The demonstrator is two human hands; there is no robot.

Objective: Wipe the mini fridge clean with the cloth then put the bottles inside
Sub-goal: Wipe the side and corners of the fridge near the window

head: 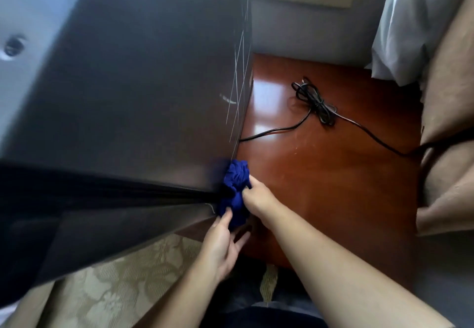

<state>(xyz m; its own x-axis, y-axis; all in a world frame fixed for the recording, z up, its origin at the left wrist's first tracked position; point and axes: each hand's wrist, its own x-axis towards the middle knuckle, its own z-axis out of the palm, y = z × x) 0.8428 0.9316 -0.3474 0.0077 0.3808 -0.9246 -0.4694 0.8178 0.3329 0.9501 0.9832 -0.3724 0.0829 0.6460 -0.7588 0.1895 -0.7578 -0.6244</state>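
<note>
Two bare hands held a bunched deep-blue fabric cloth (236, 181) against the near right corner of a dark, glossy, box-shaped mini fridge (128, 97), which stood on a polished reddish-brown wooden surface (320, 186). The right hand (259, 197) had its fingers curled tight round the upper wad, while the left hand (223, 243) pinched the hanging lower end between thumb and loosely spread fingers. We judged the cloth soft, light and limp, likely to crumple wherever taken; a firm fistful of the wad seemed the best hold for pressing it to the panel. The fridge looked stiff, heavy and smooth-sided, with pale scratches near its right edge, and we thought it better steadied by its edges than its slick faces. No bottles showed anywhere in view. We could read no brand, label or writing on fridge or cloth; much of the cabinet was blurred. A coiled black power cord (315, 104) lay on the wood well apart from the hands, a beige curtain (448, 97) hung at right, and pale patterned carpet (115, 289) lay below.
</note>
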